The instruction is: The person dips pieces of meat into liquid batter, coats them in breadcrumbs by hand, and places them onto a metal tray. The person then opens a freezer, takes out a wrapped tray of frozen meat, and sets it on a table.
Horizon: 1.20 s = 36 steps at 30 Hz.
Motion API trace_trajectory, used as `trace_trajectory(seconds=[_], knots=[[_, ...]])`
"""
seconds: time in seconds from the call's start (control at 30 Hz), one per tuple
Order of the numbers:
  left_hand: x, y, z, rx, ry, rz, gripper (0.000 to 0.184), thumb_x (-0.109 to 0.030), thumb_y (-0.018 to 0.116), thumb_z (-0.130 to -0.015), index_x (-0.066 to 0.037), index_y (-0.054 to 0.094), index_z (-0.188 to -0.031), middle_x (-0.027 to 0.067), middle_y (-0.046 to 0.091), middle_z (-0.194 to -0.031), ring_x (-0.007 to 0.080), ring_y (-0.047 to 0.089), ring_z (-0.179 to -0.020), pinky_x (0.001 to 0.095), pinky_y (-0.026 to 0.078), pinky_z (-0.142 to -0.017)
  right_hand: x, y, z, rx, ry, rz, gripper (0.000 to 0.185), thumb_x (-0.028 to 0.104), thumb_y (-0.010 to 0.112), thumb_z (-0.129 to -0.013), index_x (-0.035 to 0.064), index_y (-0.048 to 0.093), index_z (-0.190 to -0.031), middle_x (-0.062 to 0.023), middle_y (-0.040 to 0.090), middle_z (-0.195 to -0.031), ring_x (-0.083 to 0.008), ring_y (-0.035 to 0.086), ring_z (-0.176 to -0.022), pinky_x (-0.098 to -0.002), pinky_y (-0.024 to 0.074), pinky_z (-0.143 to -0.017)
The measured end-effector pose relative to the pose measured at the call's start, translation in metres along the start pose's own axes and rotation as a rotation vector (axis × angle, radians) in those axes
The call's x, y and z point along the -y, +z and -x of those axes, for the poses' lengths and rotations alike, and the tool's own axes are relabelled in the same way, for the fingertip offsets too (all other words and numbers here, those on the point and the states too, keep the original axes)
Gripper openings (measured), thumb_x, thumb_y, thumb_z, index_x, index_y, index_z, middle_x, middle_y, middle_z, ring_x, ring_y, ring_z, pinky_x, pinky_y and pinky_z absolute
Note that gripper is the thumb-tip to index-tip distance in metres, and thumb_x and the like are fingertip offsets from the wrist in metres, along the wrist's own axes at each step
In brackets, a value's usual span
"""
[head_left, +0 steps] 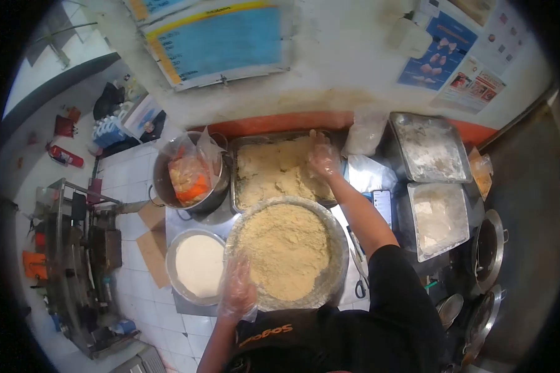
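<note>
A large round metal bowl holds pale yellow crumbly flour mix. My left hand, in a clear plastic glove, rests at the bowl's lower left rim with its fingers stretched out. Behind the bowl, a rectangular metal tray is covered with the same yellow crumbs. My right hand, also gloved, is at the tray's right end, fingers spread over the crumbs. A smaller bowl with smooth cream-white contents stands left of the large bowl.
A deep pot with a plastic bag of orange and pale food stands at the back left. On the right are two floury metal trays, a phone and scissors. Pans lie farther right.
</note>
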<state>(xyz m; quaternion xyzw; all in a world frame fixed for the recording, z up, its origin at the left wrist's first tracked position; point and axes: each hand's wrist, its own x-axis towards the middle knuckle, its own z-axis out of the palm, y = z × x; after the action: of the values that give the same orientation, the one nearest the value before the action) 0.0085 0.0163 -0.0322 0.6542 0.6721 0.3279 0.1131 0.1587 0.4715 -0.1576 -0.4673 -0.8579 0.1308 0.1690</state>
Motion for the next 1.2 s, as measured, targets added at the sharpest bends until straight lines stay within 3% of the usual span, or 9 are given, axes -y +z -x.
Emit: trace_trajectory(seconds=[0.1, 0.43, 0.6, 0.77, 0.87, 0.9, 0.97, 1.1, 1.2], knots=[[0.003, 0.004, 0.001, 0.008, -0.085, 0.019, 0.070, 0.005, 0.055, -0.072, 0.009, 0.047, -0.141, 0.0282, 0.046, -0.147, 0.0497, 0.039, -0.139, 0.0580, 0.031, -0.117, -0.014, 0.052, -0.006, -0.011, 0.013, 0.223, 0.090, 0.045, 0.055, -0.091, 0.0119, 0.008, -0.161, -0.0190, 0.031, -0.161, -0.0395, 0.019, -0.152, -0.0523, 0.0198, -0.122], [-0.008, 0.005, -0.018, 0.095, -0.085, 0.033, 0.075, 0.001, 0.054, -0.072, 0.003, 0.044, -0.146, 0.0262, 0.040, -0.153, 0.0429, 0.038, -0.142, 0.0556, 0.027, -0.119, -0.031, 0.003, -0.024, 0.265, -0.007, 0.218, 0.059, 0.055, 0.050, -0.097, 0.0088, 0.066, -0.129, -0.0164, 0.068, -0.124, -0.0288, 0.065, -0.112, -0.0407, 0.0494, -0.099], [-0.032, -0.002, -0.035, 0.068, -0.103, 0.256, 0.077, 0.000, 0.054, -0.072, 0.000, 0.042, -0.149, 0.0234, 0.029, -0.160, 0.0383, 0.029, -0.148, 0.0496, 0.022, -0.122, 0.101, -0.149, 0.106, 0.236, 0.119, -1.192, 0.061, 0.054, 0.061, -0.093, 0.0098, 0.063, -0.135, -0.0104, 0.065, -0.134, -0.0266, 0.061, -0.122, -0.0484, 0.0456, -0.105], [0.010, 0.054, -0.014, 0.210, -0.154, 0.513, 0.081, -0.004, 0.056, -0.084, -0.008, 0.026, -0.159, 0.0209, 0.027, -0.163, 0.0372, 0.024, -0.151, 0.0445, 0.028, -0.121, 0.153, -0.121, 0.219, 0.751, 0.663, -1.459, 0.070, 0.056, 0.052, -0.099, 0.0046, 0.049, -0.147, -0.0121, 0.057, -0.143, -0.0335, 0.055, -0.128, -0.0494, 0.0450, -0.107], [-0.006, 0.053, -0.008, 0.204, -0.561, 1.010, 0.077, -0.009, 0.058, -0.091, -0.010, 0.023, -0.160, 0.0187, 0.028, -0.163, 0.0366, 0.023, -0.151, 0.0452, 0.025, -0.122, 0.174, -0.102, 0.257, 0.651, 0.711, -1.883, 0.074, 0.058, 0.050, -0.099, 0.0067, 0.041, -0.151, -0.0126, 0.049, -0.150, -0.0352, 0.049, -0.133, -0.0543, 0.0385, -0.110], [-0.015, 0.051, -0.009, 0.152, -0.365, 0.713, 0.068, -0.013, 0.056, -0.093, -0.007, 0.030, -0.156, 0.0192, 0.029, -0.162, 0.0359, 0.022, -0.152, 0.0466, 0.023, -0.122, 0.172, -0.091, 0.265, 0.751, 0.570, -1.981, 0.082, 0.062, 0.041, -0.101, 0.0073, 0.021, -0.159, -0.0119, 0.031, -0.161, -0.0331, 0.038, -0.142, -0.0508, 0.0361, -0.114], [-0.031, 0.046, -0.019, 0.044, 0.044, 0.099, 0.054, -0.021, 0.052, -0.098, -0.003, 0.044, -0.148, 0.0202, 0.030, -0.161, 0.0344, 0.020, -0.153, 0.0495, 0.020, -0.122, 0.194, -0.090, 0.278, 0.697, 0.816, -2.004, 0.080, 0.062, 0.038, -0.102, 0.0075, 0.022, -0.159, -0.0119, 0.033, -0.160, -0.0324, 0.038, -0.142, -0.0503, 0.0349, -0.115], [-0.032, 0.075, -0.026, 0.228, -0.122, -0.252, 0.054, -0.021, 0.054, -0.096, -0.003, 0.046, -0.146, 0.0207, 0.038, -0.156, 0.0382, 0.030, -0.148, 0.0525, 0.023, -0.121, 0.196, -0.065, 0.294, 0.715, 0.684, -2.389, 0.075, 0.061, 0.037, -0.102, 0.0086, 0.031, -0.155, -0.0117, 0.039, -0.156, -0.0317, 0.041, -0.139, -0.0485, 0.0341, -0.116], [-0.037, 0.057, -0.027, 0.174, -0.266, -0.145, 0.054, -0.020, 0.053, -0.095, -0.008, 0.046, -0.147, 0.0199, 0.038, -0.156, 0.0369, 0.033, -0.145, 0.0493, 0.023, -0.121, 0.197, -0.074, 0.307, 0.729, 0.704, -2.214, 0.071, 0.060, 0.036, -0.103, 0.0079, 0.039, -0.150, -0.0121, 0.044, -0.152, -0.0318, 0.043, -0.137, -0.0471, 0.0350, -0.115]])
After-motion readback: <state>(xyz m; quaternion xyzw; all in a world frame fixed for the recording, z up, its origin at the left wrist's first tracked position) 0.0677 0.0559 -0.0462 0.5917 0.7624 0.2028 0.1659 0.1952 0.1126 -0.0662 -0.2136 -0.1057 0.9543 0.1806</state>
